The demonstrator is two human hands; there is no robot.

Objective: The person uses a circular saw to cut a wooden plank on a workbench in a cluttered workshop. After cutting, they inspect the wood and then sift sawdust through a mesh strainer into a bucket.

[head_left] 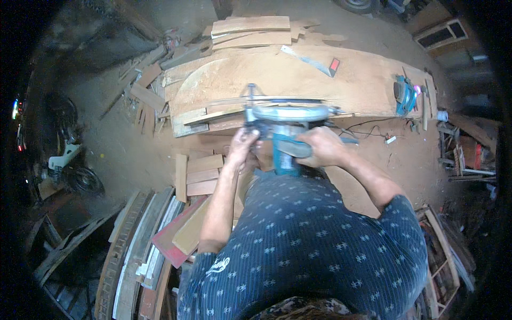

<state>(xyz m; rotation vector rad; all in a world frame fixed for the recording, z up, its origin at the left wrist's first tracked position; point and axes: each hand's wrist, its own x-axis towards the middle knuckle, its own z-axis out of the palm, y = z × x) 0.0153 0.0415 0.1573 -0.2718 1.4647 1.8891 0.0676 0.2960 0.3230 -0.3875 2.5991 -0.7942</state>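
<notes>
A blue power saw (286,157) with a silver guard, blurred by motion, is in both hands at the near edge of a wooden work board (362,80). My right hand (320,146) is closed round its handle. My left hand (245,143) grips a dark fitting at the saw's left front, fingers bent. Narrow wood strips (193,122) lie along the board's near left edge. A set square (306,61) with a red mark lies farther back, and a second blue power tool (406,98) rests at the board's right end.
Planks are stacked behind the board (250,24) and piled at its left (148,96). A motorbike (69,170) stands at left. Long timbers (136,250) and short boards (202,176) lie left of my body; frames (442,256) lean at lower right. A cable (368,133) trails below the board.
</notes>
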